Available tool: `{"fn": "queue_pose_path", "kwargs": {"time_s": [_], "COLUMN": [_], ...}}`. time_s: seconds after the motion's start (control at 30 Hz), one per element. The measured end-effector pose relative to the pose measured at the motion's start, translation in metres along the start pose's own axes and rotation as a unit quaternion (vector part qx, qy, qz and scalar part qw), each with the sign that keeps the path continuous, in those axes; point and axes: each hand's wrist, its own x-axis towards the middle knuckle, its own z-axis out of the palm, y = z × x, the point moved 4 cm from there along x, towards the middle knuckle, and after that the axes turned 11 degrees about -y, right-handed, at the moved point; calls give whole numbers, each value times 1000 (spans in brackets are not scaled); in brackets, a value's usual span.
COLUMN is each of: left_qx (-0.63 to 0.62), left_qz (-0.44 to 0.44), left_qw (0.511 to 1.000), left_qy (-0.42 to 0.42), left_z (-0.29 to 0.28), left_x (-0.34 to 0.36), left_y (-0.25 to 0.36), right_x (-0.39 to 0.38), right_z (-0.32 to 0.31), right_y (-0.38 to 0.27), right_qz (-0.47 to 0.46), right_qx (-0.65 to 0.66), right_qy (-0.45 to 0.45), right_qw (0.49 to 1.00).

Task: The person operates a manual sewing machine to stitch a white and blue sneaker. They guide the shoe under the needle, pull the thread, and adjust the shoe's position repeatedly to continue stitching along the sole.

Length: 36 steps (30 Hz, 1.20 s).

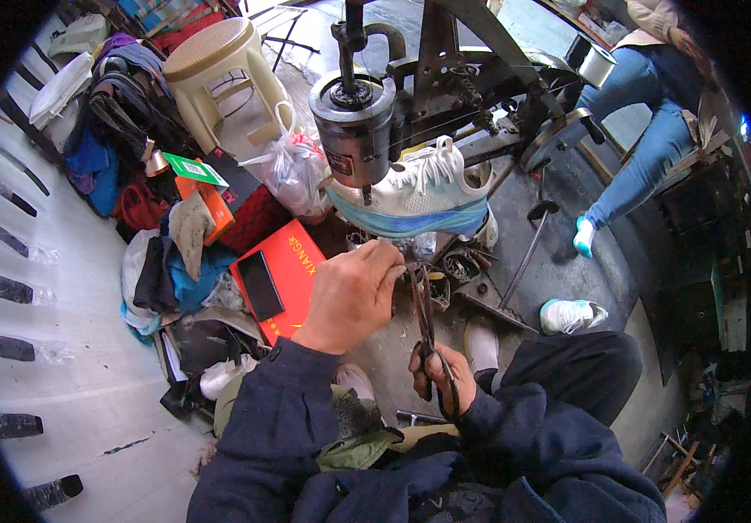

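The right hand (447, 380) grasps dark scissors (423, 305) near the white-blue shoe (428, 209), which is at the sewing machine (354, 131). The left hand (351, 295) is pinched closed beside their tips; its content I cannot tell.

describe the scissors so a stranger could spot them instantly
From the black metal machine with the grey cylinder, top centre, go down past the white-and-blue sneaker below it to the person's right hand. That hand grips the long dark metal scissors, blades toward the picture's top. Two blades and looped handles set them apart from the straight metal rod to their right.
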Motion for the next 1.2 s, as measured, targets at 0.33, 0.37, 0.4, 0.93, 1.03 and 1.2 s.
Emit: {"fn": "queue_pose_path", "kwargs": {"time_s": [0.33, 0.37, 0.4, 0.93, 1.03, 1.2], "left_qx": [-11, -11, -13, -5, 1, 16], "left_qz": [8, 8, 8, 5, 23, 44], "left_qw": [1000, 1000, 1000, 1000, 1000, 999], "left_qy": [-2, -3, -2, 1, 11, 8], "left_z": [-1, 0, -1, -3, -4, -8], "left_x": [0, 0, 0, -5, -8, -14], "left_y": [-2, -2, -2, -6, -7, -13], "right_x": [16, 15, 14, 127, 164, 172], "right_z": [-6, -7, -8, -9, -6, -25], "right_y": [-11, -11, -9, 146, 179, 183], "right_qz": [0, -4, 1, 110, 64, 83], "right_qx": [-20, -29, -38, -547, -610, -566], "right_qy": [32, 39, 47, -79, -91, -30], "right_qw": [999, 999, 998, 826, 784, 819]}}
